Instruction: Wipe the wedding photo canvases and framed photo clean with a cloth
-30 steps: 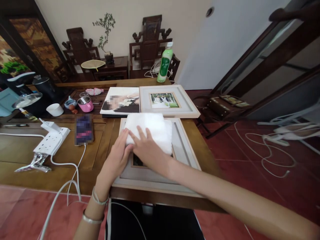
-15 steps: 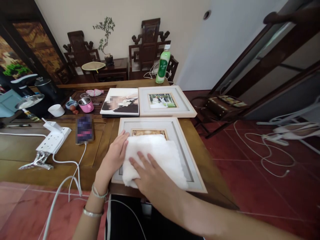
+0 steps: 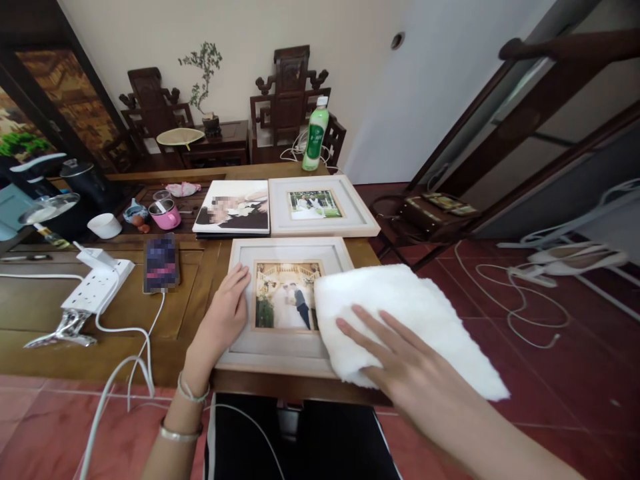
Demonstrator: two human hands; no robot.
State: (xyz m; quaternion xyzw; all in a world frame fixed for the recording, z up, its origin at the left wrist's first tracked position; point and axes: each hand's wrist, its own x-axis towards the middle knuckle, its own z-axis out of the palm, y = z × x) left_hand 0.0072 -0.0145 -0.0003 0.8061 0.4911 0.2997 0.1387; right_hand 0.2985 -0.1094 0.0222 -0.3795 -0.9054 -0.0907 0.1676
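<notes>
A light wooden picture frame (image 3: 280, 363) with a wedding photo inside lies flat at the table's front edge. My left hand (image 3: 223, 310) holds its left side, fingers together over the border. Over the frame's right part spreads a white fluffy cloth (image 3: 415, 300), its right end hanging past the table edge. My right hand (image 3: 400, 353) presses on the cloth with fingers extended, the thumb at its lower fold. Part of the photo and the frame's right side are hidden beneath the cloth.
Behind lie a second framed photo (image 3: 350, 193) and a photo album (image 3: 233, 210). A green bottle (image 3: 316, 137) stands at the far edge. To the left are a phone (image 3: 161, 263), a power strip (image 3: 97, 283), a pink cup (image 3: 165, 215) and white cables.
My right hand has slid the cloth rightward across the frame, uncovering most of the photo. My left hand stays at the frame's left side. The view has shifted slightly.
</notes>
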